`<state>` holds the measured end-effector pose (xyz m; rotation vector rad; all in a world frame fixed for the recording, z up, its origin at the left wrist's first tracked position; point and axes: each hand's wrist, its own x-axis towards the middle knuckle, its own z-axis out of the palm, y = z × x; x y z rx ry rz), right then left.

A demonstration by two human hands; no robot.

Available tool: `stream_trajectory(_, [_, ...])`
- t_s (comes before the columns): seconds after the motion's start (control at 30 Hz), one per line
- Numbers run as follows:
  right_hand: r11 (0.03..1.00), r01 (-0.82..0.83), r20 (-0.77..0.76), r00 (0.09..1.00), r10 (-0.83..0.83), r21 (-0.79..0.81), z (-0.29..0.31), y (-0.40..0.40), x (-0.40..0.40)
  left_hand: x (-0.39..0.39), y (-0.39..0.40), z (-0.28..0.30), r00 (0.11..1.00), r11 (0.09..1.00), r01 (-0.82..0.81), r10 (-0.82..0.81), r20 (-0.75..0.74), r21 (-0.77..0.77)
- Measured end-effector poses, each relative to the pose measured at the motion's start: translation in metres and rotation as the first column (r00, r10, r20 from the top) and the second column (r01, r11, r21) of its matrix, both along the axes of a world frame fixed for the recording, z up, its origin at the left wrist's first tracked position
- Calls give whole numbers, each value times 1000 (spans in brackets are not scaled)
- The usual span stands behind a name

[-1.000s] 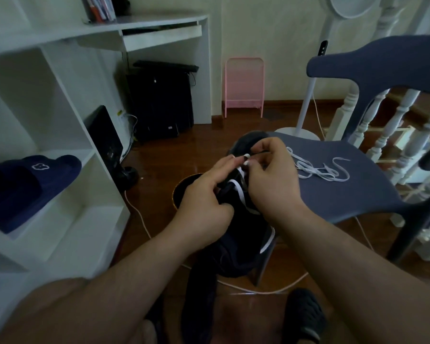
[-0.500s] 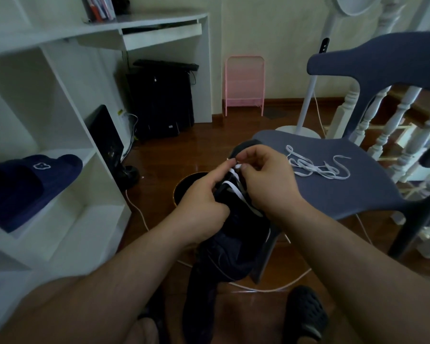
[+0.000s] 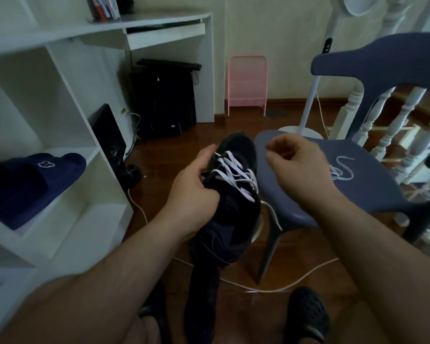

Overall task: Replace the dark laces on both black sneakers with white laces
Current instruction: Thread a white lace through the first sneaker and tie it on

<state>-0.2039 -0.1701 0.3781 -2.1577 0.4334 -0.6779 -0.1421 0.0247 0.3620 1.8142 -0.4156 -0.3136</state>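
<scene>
My left hand (image 3: 194, 192) grips the left side of a black sneaker (image 3: 233, 227), holding it up in front of me with the toe pointing away. A white lace (image 3: 233, 173) crosses through several of its eyelets, and one loose end (image 3: 273, 216) hangs off its right side. To the right of the shoe, my right hand (image 3: 296, 165) hovers above the front of the blue chair seat (image 3: 308, 197), fingers curled with nothing visible in them. A second white lace (image 3: 341, 170) lies bunched on that seat. I cannot make out the other sneaker.
White shelving (image 3: 67, 135) stands at my left with a navy slipper (image 3: 35, 180) on it. A white cable (image 3: 258, 289) runs over the wooden floor under the chair. Behind are a black computer tower (image 3: 164, 100), a pink rack (image 3: 247, 83), a fan stand (image 3: 305, 115) and stair balusters (image 3: 395, 125).
My right hand has let go of the lace at the eyelets and moved right, off the shoe. The laced front of the sneaker now shows. My left hand still holds the shoe.
</scene>
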Motion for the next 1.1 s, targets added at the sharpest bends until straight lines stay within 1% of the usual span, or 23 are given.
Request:
stream_trajectory(0.03, [1000,7,-15,1000,-6,16,0,-3,-3,0,2,0,999,999,-32,32,38,-4])
stream_trajectory(0.07, [998,-22,-61,998,26,58,0,-5,-5,0,3,1,995,998,-66,66,74,-3])
stream_trajectory(0.1, [991,-84,-137,986,97,100,-2,-3,-7,-1,4,1,988,995,-104,102,117,6])
stream_trajectory(0.17, [965,-236,-296,919,261,118,-8,8,-11,-2,5,0,967,985,-171,166,195,10])
stream_trajectory(0.23, [940,-330,-368,867,336,82,-15,17,-10,-4,4,-1,951,978,-207,206,231,-23])
stream_trajectory(0.27, [941,-336,-366,872,324,34,-18,20,-9,-4,3,-2,945,974,-221,225,237,-45])
stream_trajectory(0.3, [951,-307,-336,899,280,-29,-22,22,-7,-2,2,-3,940,970,-235,245,239,-66])
stream_trajectory(0.33, [966,-246,-274,937,217,-79,-25,24,-4,-2,1,-4,939,966,-243,257,229,-88])
stream_trajectory(0.4, [988,-112,-140,985,97,-106,-29,25,0,-6,-1,-4,949,967,-214,240,206,-139])
stream_trajectory(0.43, [992,-66,-98,994,55,-111,-30,24,2,-9,-3,-3,963,969,-167,200,179,-181])
stream_trajectory(0.47, [991,-29,-76,997,20,-128,-30,23,3,-12,-5,-1,982,960,-115,148,114,-257])
stream_trajectory(0.5, [989,3,-67,998,-13,-150,-31,20,4,-14,-9,4,996,926,-84,93,8,-367])
stream_trajectory(0.53, [985,31,-63,997,-42,-171,-31,18,4,-13,-11,8,992,875,-104,56,-113,-472])
stream_trajectory(0.57, [980,53,-61,996,-66,-192,-30,16,3,-10,-11,11,975,830,-165,56,-215,-533])
stream_trajectory(0.67, [937,113,-17,992,-125,-331,-29,13,1,5,-6,13,909,763,-357,150,-390,-539])
stream_trajectory(0.73, [893,157,36,987,-156,-421,-29,10,-1,19,2,11,871,728,-431,180,-457,-534])
stream_trajectory(0.77, [889,175,51,984,-169,-423,-29,8,-1,28,7,10,856,696,-458,179,-484,-553])
stream_trajectory(0.9, [875,232,117,972,-201,-425,-27,-4,-3,69,41,14,784,472,-600,186,-593,-646])
stream_trajectory(0.93, [867,249,129,968,-213,-432,-26,-5,-4,75,48,14,772,453,-620,207,-601,-641])
stream_trajectory(0.97, [858,257,135,966,-219,-445,-26,-6,-5,78,52,13,765,474,-631,246,-596,-614])
stream_trajectory(1.0, [852,257,134,966,-220,-457,-26,-5,-5,78,53,11,772,536,-620,290,-565,-572])
stream_trajectory(1.07, [849,248,119,969,-218,-467,-25,-1,-6,67,45,8,851,749,-503,343,-397,-430])
stream_trajectory(1.1, [850,243,116,970,-214,-467,-26,1,-6,57,38,7,904,855,-404,320,-283,-324])
